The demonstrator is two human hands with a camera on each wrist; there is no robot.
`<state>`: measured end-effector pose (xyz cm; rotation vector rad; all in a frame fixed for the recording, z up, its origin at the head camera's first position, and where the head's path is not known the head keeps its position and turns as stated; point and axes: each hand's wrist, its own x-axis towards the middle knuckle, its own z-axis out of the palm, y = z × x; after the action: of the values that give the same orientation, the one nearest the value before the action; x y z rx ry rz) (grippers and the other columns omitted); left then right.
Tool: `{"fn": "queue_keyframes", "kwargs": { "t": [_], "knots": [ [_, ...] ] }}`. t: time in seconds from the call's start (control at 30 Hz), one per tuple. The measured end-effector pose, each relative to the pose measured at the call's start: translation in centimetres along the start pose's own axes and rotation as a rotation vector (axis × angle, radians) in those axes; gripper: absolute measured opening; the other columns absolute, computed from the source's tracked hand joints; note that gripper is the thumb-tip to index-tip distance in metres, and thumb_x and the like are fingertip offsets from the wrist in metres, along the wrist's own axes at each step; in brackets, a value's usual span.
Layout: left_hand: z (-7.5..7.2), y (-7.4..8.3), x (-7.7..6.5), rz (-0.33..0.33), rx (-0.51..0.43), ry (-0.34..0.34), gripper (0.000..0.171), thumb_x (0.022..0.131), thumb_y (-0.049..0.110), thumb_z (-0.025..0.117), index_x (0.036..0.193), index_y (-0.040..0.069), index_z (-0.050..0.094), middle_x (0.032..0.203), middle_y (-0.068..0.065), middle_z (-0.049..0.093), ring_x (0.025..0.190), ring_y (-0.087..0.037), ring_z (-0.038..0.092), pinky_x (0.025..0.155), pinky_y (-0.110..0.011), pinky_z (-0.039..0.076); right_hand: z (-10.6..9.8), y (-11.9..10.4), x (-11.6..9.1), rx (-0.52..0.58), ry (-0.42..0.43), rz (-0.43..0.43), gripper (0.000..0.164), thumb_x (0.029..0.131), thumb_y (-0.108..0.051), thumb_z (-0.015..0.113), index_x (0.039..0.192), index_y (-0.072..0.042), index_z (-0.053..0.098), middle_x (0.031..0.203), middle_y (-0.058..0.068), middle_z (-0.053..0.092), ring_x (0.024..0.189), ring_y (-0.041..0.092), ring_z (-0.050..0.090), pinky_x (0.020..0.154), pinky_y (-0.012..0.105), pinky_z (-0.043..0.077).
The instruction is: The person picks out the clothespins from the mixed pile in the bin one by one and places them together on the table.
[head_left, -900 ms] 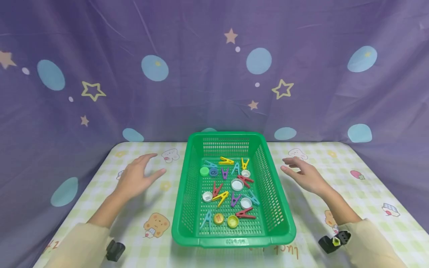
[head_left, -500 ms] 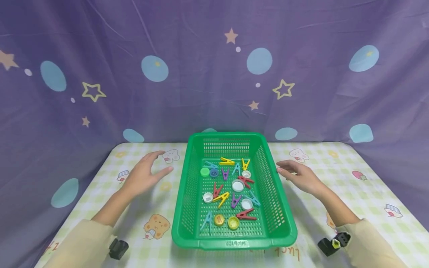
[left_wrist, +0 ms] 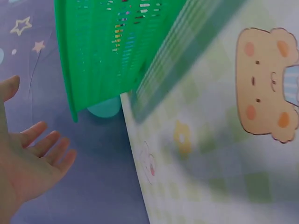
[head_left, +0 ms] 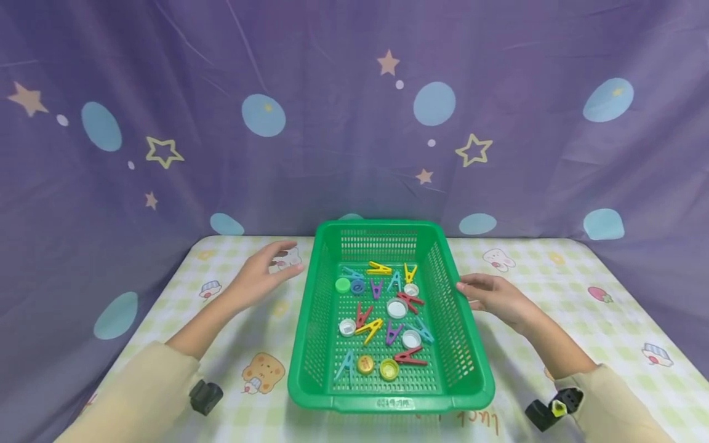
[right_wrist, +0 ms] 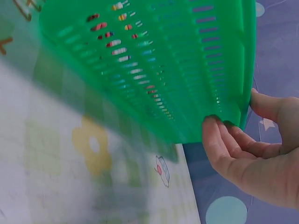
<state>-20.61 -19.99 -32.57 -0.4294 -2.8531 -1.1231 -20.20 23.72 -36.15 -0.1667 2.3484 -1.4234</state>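
A green perforated plastic basket (head_left: pixel 390 403) stands on the table. Inside lie several small plastic clothespins, among them a yellow one (head_left: pixel 370 329), a red one (head_left: pixel 410 357) and a purple one (head_left: pixel 394 333). Bottle caps are scattered among them: a white cap (head_left: pixel 396 309), a green cap (head_left: pixel 343 285), a blue cap (head_left: pixel 357 287) and a yellow cap (head_left: pixel 389 370). My right hand (head_left: pixel 501 301) pinches the basket's right rim, thumb at its edge and fingers against the outer wall (right_wrist: pixel 187 70) below. Just off the left rim, my left hand (head_left: pixel 260 280) holds nothing, fingers extended and apart.
A green-and-white checked tablecloth (head_left: pixel 310 424) with cartoon prints covers the table. Behind the basket's far end hangs a purple curtain (head_left: pixel 332 172) with stars and blue ovals.
My left hand has moved right, toward the basket's left side. My right hand has moved left and down onto the right rim. The basket's contents keep their arrangement.
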Motion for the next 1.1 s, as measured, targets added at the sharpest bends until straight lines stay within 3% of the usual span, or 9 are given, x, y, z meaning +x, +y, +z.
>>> {"fn": "queue_keyframes", "kwargs": {
  "t": [0.13, 0.2, 0.3, 0.4, 0.57, 0.7, 0.83, 1.1],
  "knots": [
    [0.4, 1.0, 0.6, 0.006, 0.007, -0.026, 0.059, 0.094, 0.039, 0.058, 0.143, 0.009, 0.042, 0.147, -0.016, 0.045, 0.132, -0.037, 0.045, 0.107, -0.055, 0.040, 0.2, -0.2, 0.1, 0.117, -0.036, 0.013, 0.071, 0.099, -0.038, 0.052, 0.147, 0.007, 0.025, 0.150, 0.027, 0.035, 0.129, 0.028, 0.052, 0.106, 0.038, 0.047],
    [0.6, 1.7, 1.0, 0.009, 0.024, -0.041, 0.060, 0.093, 0.039, 0.059, 0.142, 0.009, 0.043, 0.146, -0.015, 0.047, 0.132, -0.037, 0.046, 0.107, -0.056, 0.040, 0.1, -0.2, 0.2, 0.191, -0.058, 0.009, 0.071, 0.100, -0.034, 0.051, 0.147, 0.010, 0.021, 0.140, 0.022, 0.048, 0.118, 0.016, 0.060, 0.101, 0.030, 0.051],
    [1.0, 2.6, 1.5, 0.013, 0.070, -0.076, 0.060, 0.092, 0.039, 0.061, 0.142, 0.009, 0.044, 0.146, -0.015, 0.047, 0.131, -0.038, 0.047, 0.107, -0.057, 0.040, -0.1, -0.3, 0.2, 0.306, -0.093, 0.014, 0.071, 0.101, -0.027, 0.050, 0.148, 0.013, 0.014, 0.116, 0.003, 0.064, 0.097, 0.001, 0.065, 0.092, 0.021, 0.054],
    [1.5, 3.7, 1.7, 0.035, 0.130, -0.123, 0.060, 0.092, 0.038, 0.062, 0.141, 0.008, 0.045, 0.145, -0.016, 0.047, 0.131, -0.038, 0.047, 0.106, -0.057, 0.041, -0.2, -0.2, 0.1, 0.390, -0.133, 0.015, 0.072, 0.101, -0.021, 0.049, 0.147, 0.015, 0.008, 0.099, -0.011, 0.065, 0.090, -0.001, 0.066, 0.087, 0.017, 0.054],
    [2.6, 5.4, 1.8, 0.099, 0.207, -0.210, 0.055, 0.092, 0.036, 0.062, 0.137, 0.006, 0.049, 0.143, -0.017, 0.050, 0.130, -0.037, 0.048, 0.107, -0.055, 0.041, -0.4, 0.2, 0.2, 0.468, -0.177, 0.024, 0.072, 0.100, -0.016, 0.050, 0.147, 0.015, 0.005, 0.097, -0.012, 0.066, 0.087, -0.001, 0.066, 0.085, 0.016, 0.054],
    [3.4, 6.8, 2.1, 0.098, 0.246, -0.318, 0.054, 0.092, 0.037, 0.061, 0.135, 0.006, 0.052, 0.143, -0.016, 0.050, 0.128, -0.035, 0.051, 0.106, -0.052, 0.044, -0.5, 0.1, 0.2, 0.511, -0.197, 0.039, 0.074, 0.100, -0.016, 0.051, 0.148, 0.014, 0.003, 0.097, -0.011, 0.066, 0.086, -0.001, 0.066, 0.083, 0.016, 0.054],
    [3.8, 8.2, 2.6, 0.013, 0.238, -0.461, 0.053, 0.092, 0.038, 0.060, 0.134, 0.007, 0.052, 0.141, -0.014, 0.052, 0.127, -0.033, 0.052, 0.104, -0.048, 0.046, -0.5, 0.1, 0.1, 0.556, -0.215, 0.042, 0.076, 0.100, -0.015, 0.052, 0.148, 0.014, 0.001, 0.095, -0.010, 0.067, 0.084, -0.001, 0.066, 0.081, 0.015, 0.055],
    [5.4, 9.9, 3.4, -0.270, 0.090, -0.705, 0.045, 0.086, 0.026, 0.070, 0.125, 0.003, 0.060, 0.130, -0.010, 0.061, 0.117, -0.028, 0.060, 0.101, -0.041, 0.051, -0.4, 0.6, 0.4, 0.602, -0.252, 0.019, 0.076, 0.099, -0.013, 0.052, 0.146, 0.017, 0.002, 0.096, -0.008, 0.070, 0.086, 0.001, 0.067, 0.082, 0.016, 0.055]
  ]
}}
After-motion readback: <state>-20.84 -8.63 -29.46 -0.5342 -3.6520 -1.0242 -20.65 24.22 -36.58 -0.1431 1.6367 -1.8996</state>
